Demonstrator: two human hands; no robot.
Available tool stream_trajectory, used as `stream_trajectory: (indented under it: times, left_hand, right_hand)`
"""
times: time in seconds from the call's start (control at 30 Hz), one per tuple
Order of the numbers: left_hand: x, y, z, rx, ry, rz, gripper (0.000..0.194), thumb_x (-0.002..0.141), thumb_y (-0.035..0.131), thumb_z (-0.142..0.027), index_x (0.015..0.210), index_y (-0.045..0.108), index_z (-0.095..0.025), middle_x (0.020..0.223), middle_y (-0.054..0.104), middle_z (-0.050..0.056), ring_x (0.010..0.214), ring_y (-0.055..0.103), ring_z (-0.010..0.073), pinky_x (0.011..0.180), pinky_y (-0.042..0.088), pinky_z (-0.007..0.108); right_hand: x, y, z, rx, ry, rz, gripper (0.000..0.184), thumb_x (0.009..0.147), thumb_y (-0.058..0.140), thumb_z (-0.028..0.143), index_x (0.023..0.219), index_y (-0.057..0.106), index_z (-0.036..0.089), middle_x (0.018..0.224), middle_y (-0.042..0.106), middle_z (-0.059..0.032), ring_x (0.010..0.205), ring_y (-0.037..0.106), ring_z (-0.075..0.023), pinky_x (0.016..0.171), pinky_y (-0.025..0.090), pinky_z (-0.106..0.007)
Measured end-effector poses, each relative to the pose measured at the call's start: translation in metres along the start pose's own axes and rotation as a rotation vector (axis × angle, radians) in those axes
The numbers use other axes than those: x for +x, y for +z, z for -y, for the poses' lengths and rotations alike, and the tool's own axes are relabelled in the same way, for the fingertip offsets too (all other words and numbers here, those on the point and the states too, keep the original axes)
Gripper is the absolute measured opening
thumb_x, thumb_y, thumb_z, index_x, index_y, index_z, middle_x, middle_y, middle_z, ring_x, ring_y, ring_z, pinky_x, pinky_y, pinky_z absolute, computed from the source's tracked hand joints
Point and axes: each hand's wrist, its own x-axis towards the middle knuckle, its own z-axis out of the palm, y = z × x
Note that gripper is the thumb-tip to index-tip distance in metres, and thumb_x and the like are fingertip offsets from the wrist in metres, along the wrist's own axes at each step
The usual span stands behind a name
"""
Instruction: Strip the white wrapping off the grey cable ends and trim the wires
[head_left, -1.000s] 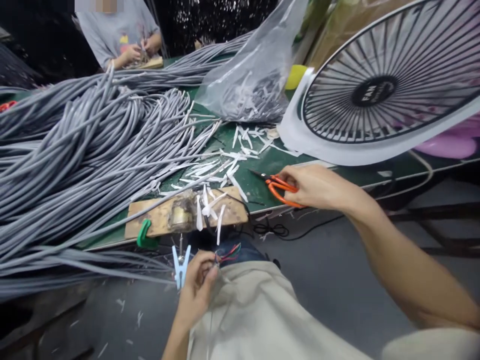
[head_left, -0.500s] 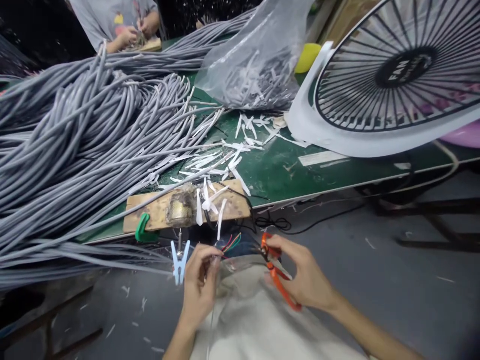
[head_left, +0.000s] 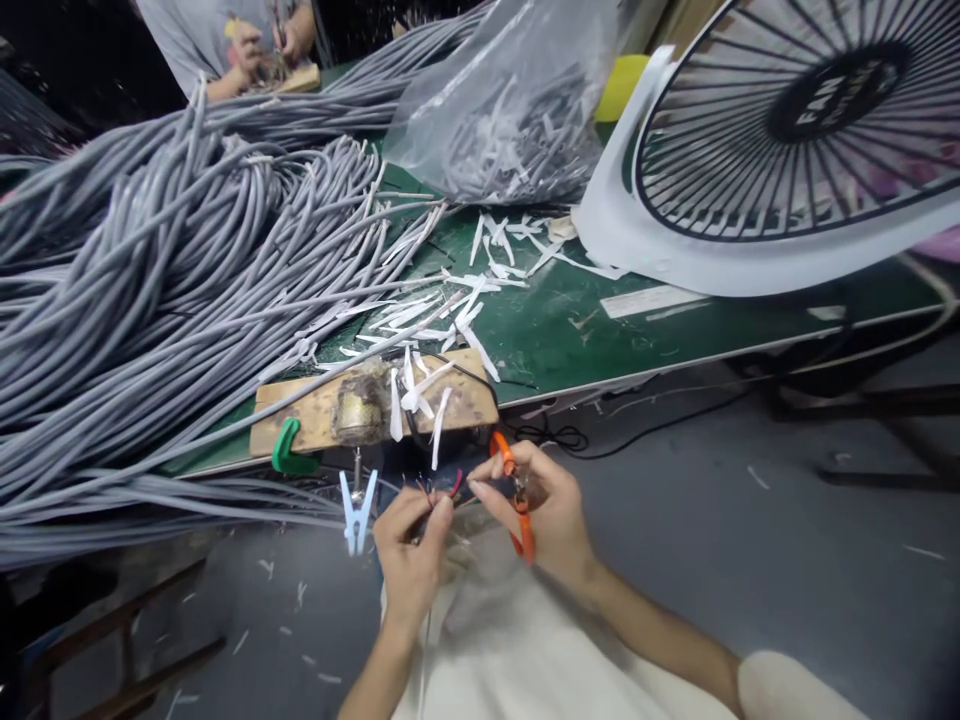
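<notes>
My left hand [head_left: 411, 550] is closed, pinching the end of a thin grey cable whose coloured wires [head_left: 456, 484], red among them, fan out past the fingertips. The rest of that cable seems to hang down over my light-coloured clothing. Close by on the right, my right hand [head_left: 556, 510] is wrapped round orange-handled wire cutters [head_left: 525, 535]. Its thumb and forefinger come together by the wire ends; whether they touch a wire is hard to see. A light blue clothespin [head_left: 358, 512] hangs left of my left hand, below a wooden board [head_left: 300, 408].
Thick bundles of grey cable [head_left: 165, 250] cover the green table's [head_left: 555, 350] left side. White scraps [head_left: 420, 315] lie mid-table and on the board, beside a green clamp [head_left: 291, 450]. Behind are a clear bag [head_left: 502, 140] of offcuts, a fan [head_left: 705, 265] and a co-worker's hands [head_left: 296, 35].
My right hand has moved left with the wire cutters, its thumb and forefinger now close to the wires. The cutters have turned more upright. The view has shifted slightly.
</notes>
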Motion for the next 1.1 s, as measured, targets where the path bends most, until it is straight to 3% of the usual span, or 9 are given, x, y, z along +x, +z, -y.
stream_trajectory:
  times: [0.13, 0.33, 0.47, 0.57, 0.67, 0.8, 0.97, 1.1]
  left_hand:
    - [-0.001, 0.002, -0.001, 0.009, -0.034, 0.013, 0.022, 0.077, 0.065, -0.026, 0.059, 0.069, -0.015, 0.05, 0.056, -0.001, 0.046, 0.048, 0.0091, 0.044, 0.035, 0.018]
    - [-0.004, 0.0, 0.004, -0.133, -0.14, 0.028, 0.02, 0.08, 0.063, -0.033, 0.074, 0.07, -0.015, 0.053, 0.058, -0.002, 0.041, 0.044, 0.007, 0.04, 0.035, 0.017]
    - [0.002, -0.017, 0.003, -0.229, -0.122, 0.235, 0.032, 0.076, 0.066, -0.044, 0.064, 0.066, -0.015, 0.056, 0.059, 0.001, 0.042, 0.046, 0.0081, 0.038, 0.036, 0.018]
    - [0.005, -0.027, 0.002, -0.261, -0.064, 0.366, 0.02, 0.08, 0.064, -0.035, 0.073, 0.066, -0.016, 0.067, 0.061, 0.003, 0.053, 0.052, 0.0099, 0.045, 0.04, 0.018]
    - [0.004, -0.028, 0.005, -0.221, 0.049, 0.302, 0.013, 0.085, 0.058, -0.026, 0.075, 0.063, -0.018, 0.072, 0.06, 0.003, 0.06, 0.054, 0.011, 0.051, 0.042, 0.019]
    - [0.0, -0.019, 0.006, -0.136, 0.202, 0.159, 0.015, 0.084, 0.058, -0.024, 0.071, 0.062, -0.019, 0.064, 0.055, 0.0, 0.061, 0.053, 0.0119, 0.055, 0.043, 0.02]
    - [-0.001, -0.012, 0.001, -0.022, 0.283, 0.076, 0.019, 0.081, 0.057, -0.011, 0.066, 0.064, -0.02, 0.062, 0.054, -0.001, 0.063, 0.055, 0.0113, 0.06, 0.047, 0.02]
    - [0.0, -0.011, -0.002, 0.035, 0.322, 0.045, 0.024, 0.079, 0.055, -0.003, 0.067, 0.067, -0.021, 0.064, 0.056, -0.002, 0.065, 0.057, 0.0102, 0.06, 0.048, 0.018]
  right_hand:
    - [0.002, -0.003, 0.0, 0.058, 0.045, 0.036, 0.016, 0.069, 0.07, 0.021, 0.071, 0.054, 0.02, 0.074, 0.07, -0.0019, 0.063, 0.064, -0.0142, 0.061, 0.052, -0.024]
    - [0.008, -0.002, 0.001, 0.011, 0.104, 0.006, 0.019, 0.068, 0.071, 0.024, 0.067, 0.052, 0.02, 0.062, 0.063, 0.0004, 0.056, 0.059, -0.0127, 0.055, 0.049, -0.022]
    - [0.011, 0.0, -0.005, 0.018, 0.1, 0.048, 0.019, 0.069, 0.069, 0.028, 0.067, 0.052, 0.019, 0.06, 0.059, 0.0013, 0.054, 0.056, -0.0117, 0.054, 0.047, -0.021]
    - [0.01, 0.0, -0.01, -0.066, 0.052, 0.033, 0.018, 0.073, 0.065, 0.029, 0.068, 0.05, 0.02, 0.061, 0.057, 0.0017, 0.054, 0.053, -0.0113, 0.052, 0.045, -0.021]
    - [0.004, -0.008, -0.009, -0.277, -0.131, -0.017, 0.016, 0.074, 0.065, 0.027, 0.07, 0.05, 0.02, 0.061, 0.054, 0.0023, 0.054, 0.05, -0.0113, 0.052, 0.042, -0.021]
    - [-0.004, -0.022, -0.002, -0.497, -0.369, 0.135, 0.017, 0.078, 0.062, 0.028, 0.07, 0.05, 0.02, 0.061, 0.052, 0.0013, 0.053, 0.047, -0.0117, 0.048, 0.039, -0.021]
    - [-0.008, -0.029, -0.004, -0.649, -0.345, 0.246, 0.022, 0.083, 0.057, 0.028, 0.065, 0.051, 0.019, 0.059, 0.053, 0.0003, 0.05, 0.046, -0.0114, 0.047, 0.037, -0.021]
    - [-0.009, -0.03, -0.011, -0.671, -0.31, 0.282, 0.016, 0.079, 0.055, 0.02, 0.063, 0.052, 0.019, 0.056, 0.052, 0.0013, 0.048, 0.044, -0.011, 0.047, 0.034, -0.021]
